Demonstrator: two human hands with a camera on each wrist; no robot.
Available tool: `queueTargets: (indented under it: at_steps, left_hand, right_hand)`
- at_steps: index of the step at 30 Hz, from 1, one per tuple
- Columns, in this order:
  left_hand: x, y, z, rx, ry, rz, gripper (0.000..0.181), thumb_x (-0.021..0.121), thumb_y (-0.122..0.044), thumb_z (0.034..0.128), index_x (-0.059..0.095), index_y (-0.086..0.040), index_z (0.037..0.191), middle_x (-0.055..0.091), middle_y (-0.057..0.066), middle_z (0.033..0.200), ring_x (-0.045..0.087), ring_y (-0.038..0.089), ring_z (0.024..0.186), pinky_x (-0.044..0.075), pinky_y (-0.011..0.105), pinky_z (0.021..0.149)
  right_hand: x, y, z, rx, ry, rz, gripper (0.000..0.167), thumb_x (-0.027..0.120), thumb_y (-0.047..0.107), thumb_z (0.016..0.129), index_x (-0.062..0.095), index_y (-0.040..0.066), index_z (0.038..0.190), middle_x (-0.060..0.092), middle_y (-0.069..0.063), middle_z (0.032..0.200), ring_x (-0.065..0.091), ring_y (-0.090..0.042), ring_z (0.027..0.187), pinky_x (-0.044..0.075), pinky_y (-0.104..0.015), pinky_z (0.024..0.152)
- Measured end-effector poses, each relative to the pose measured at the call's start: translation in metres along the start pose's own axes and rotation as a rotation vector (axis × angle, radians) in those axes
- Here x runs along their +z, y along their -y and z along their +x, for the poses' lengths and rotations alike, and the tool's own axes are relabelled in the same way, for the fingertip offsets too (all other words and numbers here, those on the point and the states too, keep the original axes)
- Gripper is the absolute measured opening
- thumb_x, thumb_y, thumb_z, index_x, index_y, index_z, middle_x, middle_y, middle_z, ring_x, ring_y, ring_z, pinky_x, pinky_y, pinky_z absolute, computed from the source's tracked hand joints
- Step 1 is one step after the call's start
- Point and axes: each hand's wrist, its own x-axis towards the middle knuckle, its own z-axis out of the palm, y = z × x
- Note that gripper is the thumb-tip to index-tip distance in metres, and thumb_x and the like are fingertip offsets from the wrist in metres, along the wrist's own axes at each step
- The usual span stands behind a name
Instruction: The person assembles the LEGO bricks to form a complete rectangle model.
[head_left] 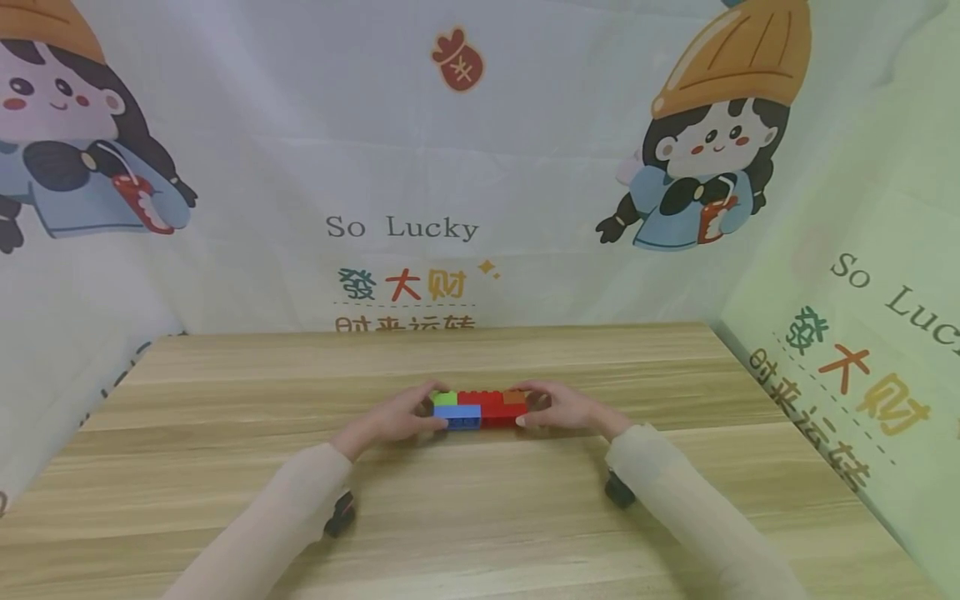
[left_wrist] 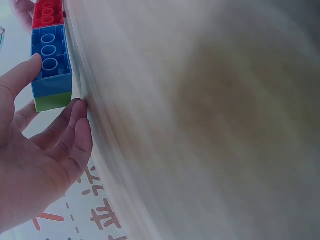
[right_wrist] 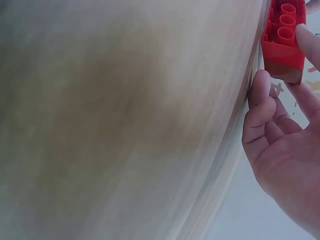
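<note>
In the head view, a row of joined toy building bricks stands on its side at the middle of the table. A blue brick (head_left: 457,412) and a red brick (head_left: 501,410) show their hollow undersides. Behind them are a lime green brick (head_left: 446,398), more red, and an orange-brown brick (head_left: 514,397). My left hand (head_left: 405,417) pinches the blue and green end, its thumb on the blue brick's edge in the left wrist view. At the other end, my right hand (head_left: 562,408) pinches the red and orange-brown bricks between thumb and fingers.
Under the hands lies a wood-grain table (head_left: 480,517). A printed white cloth (head_left: 540,208) hangs behind the table and along both sides. Each wrist wears a small black camera, such as the right camera (head_left: 619,490).
</note>
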Motion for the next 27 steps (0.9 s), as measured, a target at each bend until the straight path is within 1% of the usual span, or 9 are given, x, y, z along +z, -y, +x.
queueTargets:
  at_steps: [4, 8, 9, 13, 16, 23, 27]
  left_hand:
    - [0.0001, 0.0035, 0.002, 0.018, -0.003, 0.009, 0.046, 0.062, -0.021, 0.0832, 0.043, -0.005, 0.122, 0.055, 0.01, 0.1, 0.053, 0.024, 0.092, 0.043, 0.039, 0.079]
    - [-0.0004, 0.0057, 0.003, 0.032, -0.004, 0.026, 0.045, 0.062, -0.021, 0.0829, 0.044, -0.004, 0.121, 0.055, 0.009, 0.098, 0.052, 0.022, 0.091, 0.043, 0.038, 0.079]
    - [-0.0004, 0.0058, 0.003, 0.032, -0.003, 0.029, 0.045, 0.062, -0.02, 0.0829, 0.044, -0.004, 0.121, 0.055, 0.008, 0.098, 0.052, 0.022, 0.091, 0.042, 0.038, 0.079]
    - [-0.0008, 0.0057, 0.0033, 0.027, -0.002, 0.04, 0.045, 0.062, -0.021, 0.0831, 0.045, -0.004, 0.121, 0.054, 0.007, 0.099, 0.051, 0.021, 0.091, 0.042, 0.038, 0.079]
    - [-0.0007, 0.0055, 0.0036, 0.017, 0.002, 0.042, 0.045, 0.062, -0.021, 0.0831, 0.045, -0.005, 0.121, 0.054, 0.007, 0.099, 0.051, 0.021, 0.092, 0.042, 0.038, 0.08]
    - [-0.0006, 0.0042, 0.004, -0.003, 0.002, 0.032, 0.044, 0.062, -0.02, 0.0827, 0.046, -0.005, 0.121, 0.054, 0.007, 0.098, 0.051, 0.021, 0.091, 0.042, 0.038, 0.079]
    - [-0.0004, 0.0039, 0.004, -0.008, 0.0, 0.03, 0.047, 0.064, -0.02, 0.0817, 0.045, -0.005, 0.122, 0.054, 0.008, 0.098, 0.051, 0.021, 0.091, 0.042, 0.037, 0.079]
  right_hand:
    - [-0.0002, 0.0009, -0.0003, -0.003, 0.018, -0.009, 0.056, 0.063, 0.036, 0.08, 0.045, 0.014, 0.128, 0.05, -0.01, 0.114, 0.047, -0.025, 0.101, 0.039, -0.043, 0.084]
    - [0.0006, 0.001, 0.0018, 0.018, 0.029, 0.009, 0.054, 0.064, 0.033, 0.08, 0.045, 0.015, 0.128, 0.05, -0.009, 0.113, 0.047, -0.024, 0.101, 0.039, -0.043, 0.084]
    - [0.001, 0.0006, 0.0029, 0.04, 0.03, 0.028, 0.055, 0.064, 0.031, 0.08, 0.045, 0.015, 0.128, 0.05, -0.008, 0.114, 0.046, -0.024, 0.102, 0.038, -0.043, 0.086]
    - [0.0012, -0.0006, 0.0057, 0.071, 0.035, 0.057, 0.054, 0.065, 0.027, 0.079, 0.045, 0.015, 0.128, 0.05, -0.007, 0.113, 0.047, -0.023, 0.1, 0.041, -0.038, 0.081]
    - [0.0005, -0.0008, 0.0065, 0.072, 0.039, 0.072, 0.055, 0.066, 0.025, 0.079, 0.045, 0.013, 0.128, 0.05, -0.008, 0.113, 0.047, -0.023, 0.099, 0.043, -0.035, 0.078]
    - [-0.0001, -0.0009, 0.0083, 0.11, 0.05, 0.078, 0.055, 0.066, 0.026, 0.079, 0.044, 0.016, 0.129, 0.05, -0.005, 0.111, 0.046, -0.021, 0.098, 0.043, -0.035, 0.077]
    - [0.0002, -0.0017, 0.0089, 0.092, 0.055, 0.054, 0.058, 0.065, 0.026, 0.079, 0.042, 0.012, 0.13, 0.05, -0.006, 0.109, 0.047, -0.022, 0.096, 0.043, -0.035, 0.077]
